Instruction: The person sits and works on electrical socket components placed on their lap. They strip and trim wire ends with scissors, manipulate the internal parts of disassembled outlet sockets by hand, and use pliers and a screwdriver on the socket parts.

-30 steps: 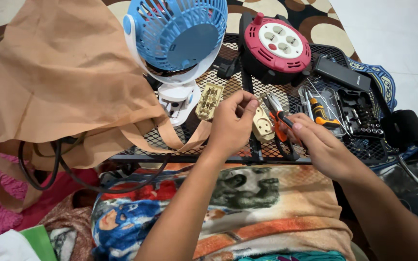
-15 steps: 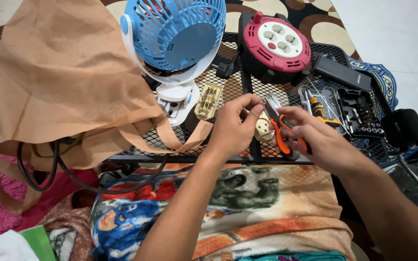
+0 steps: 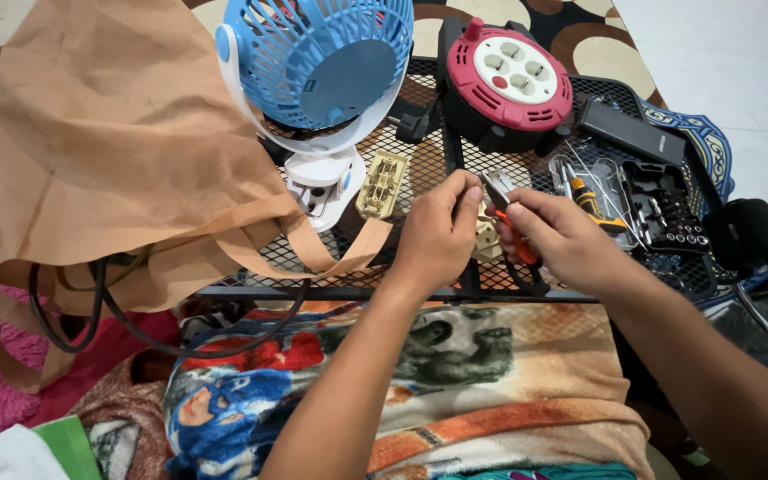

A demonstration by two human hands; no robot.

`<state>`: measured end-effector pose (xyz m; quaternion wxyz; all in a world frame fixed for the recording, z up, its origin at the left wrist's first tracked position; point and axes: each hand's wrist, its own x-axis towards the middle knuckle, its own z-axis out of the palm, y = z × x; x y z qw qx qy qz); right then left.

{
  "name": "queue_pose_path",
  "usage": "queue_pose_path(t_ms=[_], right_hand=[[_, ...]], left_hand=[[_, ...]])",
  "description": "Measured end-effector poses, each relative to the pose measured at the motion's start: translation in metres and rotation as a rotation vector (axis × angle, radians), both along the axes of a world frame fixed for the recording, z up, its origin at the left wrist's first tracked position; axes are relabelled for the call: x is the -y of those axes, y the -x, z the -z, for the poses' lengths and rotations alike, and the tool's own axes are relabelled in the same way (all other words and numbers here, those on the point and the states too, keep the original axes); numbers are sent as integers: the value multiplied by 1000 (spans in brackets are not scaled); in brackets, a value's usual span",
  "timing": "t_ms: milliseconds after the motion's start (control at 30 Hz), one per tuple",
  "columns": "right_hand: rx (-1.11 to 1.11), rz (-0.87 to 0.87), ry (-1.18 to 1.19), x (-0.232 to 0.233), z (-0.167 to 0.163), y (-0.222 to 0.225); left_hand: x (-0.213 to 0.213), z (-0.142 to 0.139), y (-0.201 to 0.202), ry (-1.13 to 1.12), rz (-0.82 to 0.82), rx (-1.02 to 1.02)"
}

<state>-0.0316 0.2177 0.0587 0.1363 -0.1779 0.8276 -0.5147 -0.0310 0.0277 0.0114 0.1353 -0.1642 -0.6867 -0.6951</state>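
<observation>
Your right hand (image 3: 562,236) closed on orange-handled pliers (image 3: 510,218); left hand (image 3: 437,236) pinching small part at plier tips, what exactly unclear. Cream socket (image 3: 488,242) between hands on mesh surface (image 3: 420,133). Risk: pliers slip, nip your fingertip; part drops through mesh.
</observation>
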Motion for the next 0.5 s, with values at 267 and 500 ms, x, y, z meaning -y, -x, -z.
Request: queue_pose_path(t_ms=[267,500], right_hand=[[117,154,186,4,14,-4],[383,121,420,5,-4,-5]], left_hand=[[-12,23,11,-314,178,-4],[-16,34,18,-546,340,11]])
